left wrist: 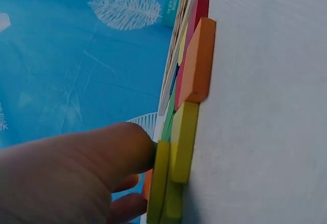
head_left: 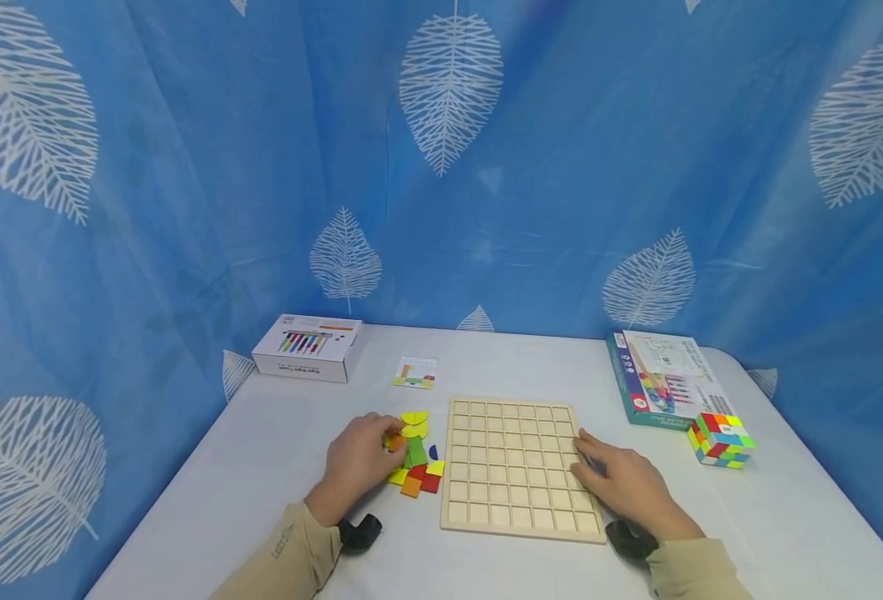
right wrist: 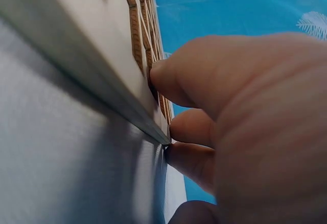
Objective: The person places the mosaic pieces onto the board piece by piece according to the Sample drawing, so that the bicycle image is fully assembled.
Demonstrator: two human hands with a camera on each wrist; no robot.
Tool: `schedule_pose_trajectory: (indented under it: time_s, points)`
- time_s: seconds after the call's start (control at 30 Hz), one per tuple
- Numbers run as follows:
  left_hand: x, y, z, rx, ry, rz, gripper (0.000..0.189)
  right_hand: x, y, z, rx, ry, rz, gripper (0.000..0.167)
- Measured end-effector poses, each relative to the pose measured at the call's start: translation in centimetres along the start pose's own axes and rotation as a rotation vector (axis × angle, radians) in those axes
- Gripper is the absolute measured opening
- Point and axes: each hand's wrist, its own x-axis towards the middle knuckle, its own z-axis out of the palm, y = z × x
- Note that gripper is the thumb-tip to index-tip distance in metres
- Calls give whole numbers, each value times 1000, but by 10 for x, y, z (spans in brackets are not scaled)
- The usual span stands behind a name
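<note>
A pile of flat coloured wooden pieces [head_left: 416, 452] in yellow, green, orange, red and blue lies left of a wooden grid board [head_left: 519, 467]. My left hand [head_left: 358, 454] is at the pile's left side, fingers bent. In the left wrist view its thumb [left wrist: 135, 145] meets a standing-looking yellow piece [left wrist: 159, 183]; whether anything is pinched is hidden. At the board's right edge, my right hand [head_left: 624, 483] grips the rim. The right wrist view has its thumb [right wrist: 176, 78] over the frame and fingertips [right wrist: 186, 127] against the outer side.
A small pattern card [head_left: 415, 372] lies behind the pile. At the back left stands a white box [head_left: 308, 346]. A teal-edged box [head_left: 669, 379] lies at the back right, with a multicoloured block cube [head_left: 721, 440] before it. Blue curtain [head_left: 486, 208] hangs behind the white table [head_left: 531, 571].
</note>
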Motion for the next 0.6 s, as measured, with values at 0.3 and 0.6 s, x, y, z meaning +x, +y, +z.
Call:
schedule_pose_trajectory:
  time_s: [0.3, 0.6]
  points:
    - [-1, 3, -5, 48, -26, -43, 35, 0, -2, -1, 6, -8, -7, 54]
    - [-1, 2, -5, 122, 28, -3, 31, -1, -1, 0, 11, -5, -3, 54]
